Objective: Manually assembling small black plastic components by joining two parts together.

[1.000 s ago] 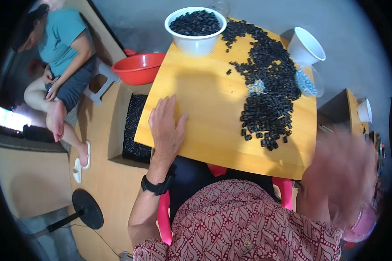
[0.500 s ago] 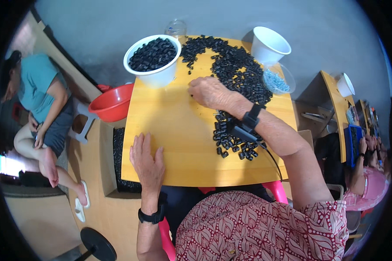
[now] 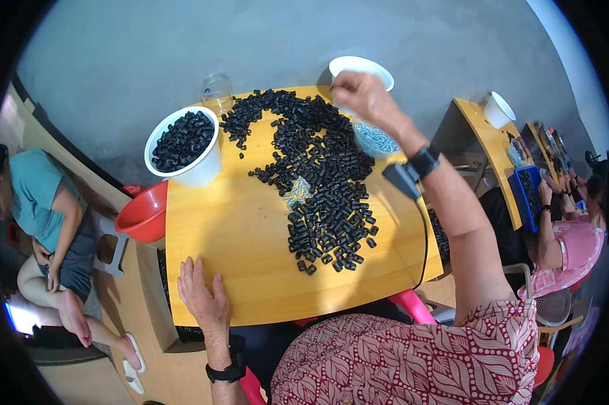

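Observation:
My left hand (image 3: 204, 298) rests on the near left part of the yellow table (image 3: 250, 243), fingers spread and nothing in them. Raised at the far right, my right hand (image 3: 365, 98) is in front of a white tub (image 3: 360, 65), its fingers curled together; whatever they may hold is hidden. Just below that hand is a clear bowl (image 3: 377, 140) of small bluish, screw-like pieces. Small black cylindrical parts (image 3: 325, 155) spread in a heap across the table. A little cluster of shiny pieces (image 3: 298, 192) lies at the heap's left edge.
A white tub (image 3: 211, 165) full of black parts stands at the far left, with a clear jar (image 3: 217, 94) behind it. Left of the table is a red basin (image 3: 142, 214). One person (image 3: 51, 216) sits at the left; another in pink (image 3: 568, 246) works at the right.
My right hand has moved from the table, left of the heap, up and right to the white tub. The shiny cluster now shows. My left hand stays on the table; the view has shifted.

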Action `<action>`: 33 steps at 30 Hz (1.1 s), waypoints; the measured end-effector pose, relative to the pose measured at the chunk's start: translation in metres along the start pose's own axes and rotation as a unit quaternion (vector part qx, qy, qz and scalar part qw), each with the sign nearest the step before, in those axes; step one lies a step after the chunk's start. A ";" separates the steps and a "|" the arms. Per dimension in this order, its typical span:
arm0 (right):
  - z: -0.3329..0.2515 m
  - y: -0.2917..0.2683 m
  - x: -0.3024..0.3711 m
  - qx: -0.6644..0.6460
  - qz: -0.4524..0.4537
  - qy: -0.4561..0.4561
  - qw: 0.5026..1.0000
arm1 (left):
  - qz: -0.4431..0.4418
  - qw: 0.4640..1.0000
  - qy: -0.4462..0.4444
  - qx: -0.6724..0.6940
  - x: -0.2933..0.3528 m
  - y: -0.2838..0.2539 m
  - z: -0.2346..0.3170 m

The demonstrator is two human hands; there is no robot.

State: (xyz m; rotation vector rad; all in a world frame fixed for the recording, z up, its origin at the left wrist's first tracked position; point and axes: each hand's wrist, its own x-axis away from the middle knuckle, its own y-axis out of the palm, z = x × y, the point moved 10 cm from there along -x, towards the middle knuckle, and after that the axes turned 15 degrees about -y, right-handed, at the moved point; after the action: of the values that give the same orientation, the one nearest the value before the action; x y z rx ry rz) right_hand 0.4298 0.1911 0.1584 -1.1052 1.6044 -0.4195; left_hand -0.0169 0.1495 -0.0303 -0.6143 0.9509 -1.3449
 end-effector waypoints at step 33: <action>-0.203 0.127 0.178 -0.006 -0.288 -0.303 0.908 | -0.213 0.895 -0.076 0.385 0.037 0.011 0.069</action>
State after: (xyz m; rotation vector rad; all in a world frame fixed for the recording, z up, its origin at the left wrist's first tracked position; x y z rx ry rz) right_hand 0.1961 0.0547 0.0323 -1.5365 0.7196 -0.3910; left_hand 0.0458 0.1046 -0.0121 -0.3014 0.0945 -1.8757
